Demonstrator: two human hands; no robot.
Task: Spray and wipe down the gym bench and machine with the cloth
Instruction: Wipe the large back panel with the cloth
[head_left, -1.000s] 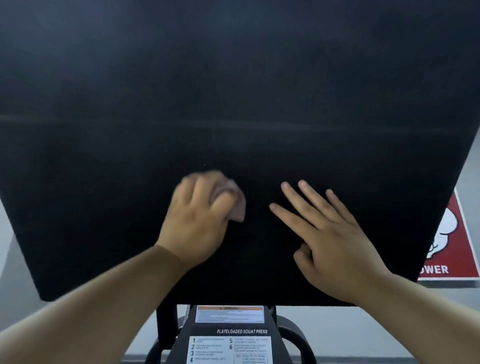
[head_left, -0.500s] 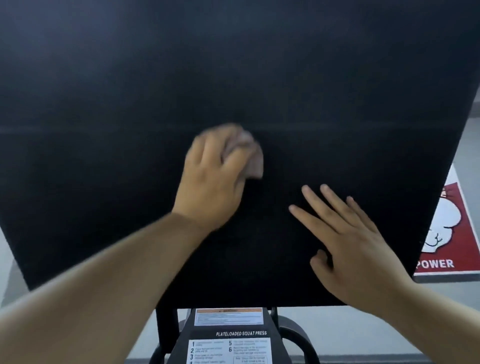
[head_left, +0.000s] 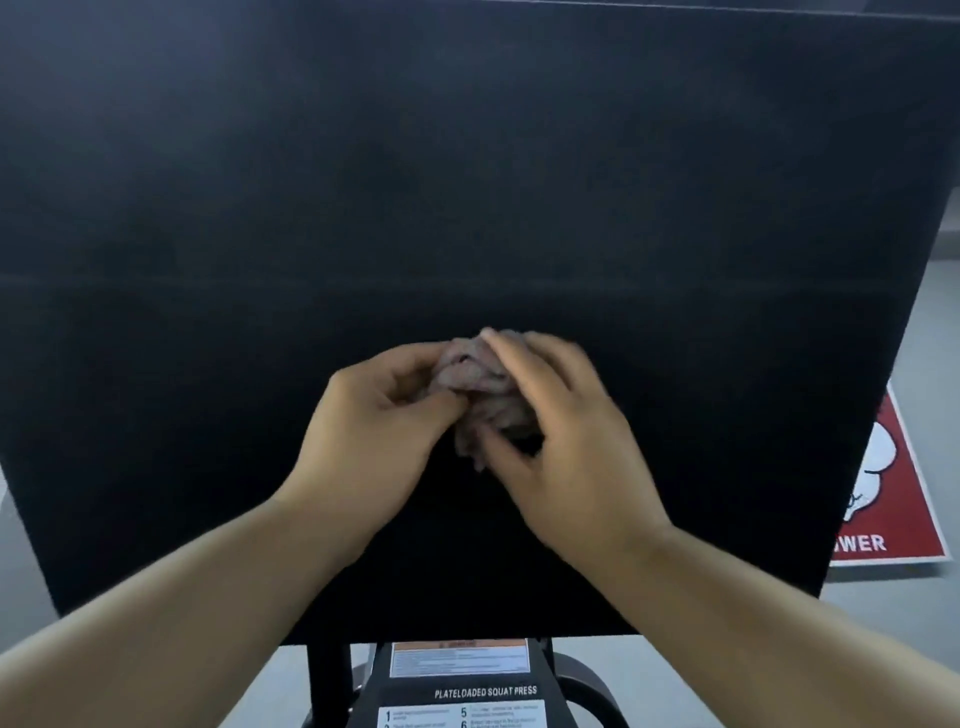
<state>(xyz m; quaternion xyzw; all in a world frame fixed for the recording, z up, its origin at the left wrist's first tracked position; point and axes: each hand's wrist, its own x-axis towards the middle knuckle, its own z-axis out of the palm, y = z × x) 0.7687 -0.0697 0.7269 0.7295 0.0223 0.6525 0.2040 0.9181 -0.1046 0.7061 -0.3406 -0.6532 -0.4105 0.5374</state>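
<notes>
Fingers (head_left: 522, 361) of the right hand (head_left: 571, 452) are curling over the top of a crumpled pinkish-grey cloth (head_left: 475, 382), with the thumb closing in from below. The left hand (head_left: 371, 441) is pinching the same cloth from the other side, thumb against bent fingers. The soft, wrinkled bundle is sitting between the two hands in front of the lower middle of the big black pad (head_left: 467, 182). Blur is hiding whether it is touching the pad.

The pad is showing as a flat, matte, squarish slab with a faint horizontal seam above the hands.

Below the pad's bottom edge, a black instruction panel (head_left: 485, 692) is reading "PLATELOADED SQUAT PRESS", with the numbers 1, 5 and 6 beside print too small to read. An orange-topped sticker (head_left: 460, 657) is sitting just above that line. To the right of the pad, a red sign (head_left: 904, 499) on the grey floor (head_left: 924, 649) is showing the letters "WER".

Half a second ago the left hand alone was pressing the cloth higher on the pad, while the right hand was lying flat there with its fingers spread; now both are gathering the cloth.
</notes>
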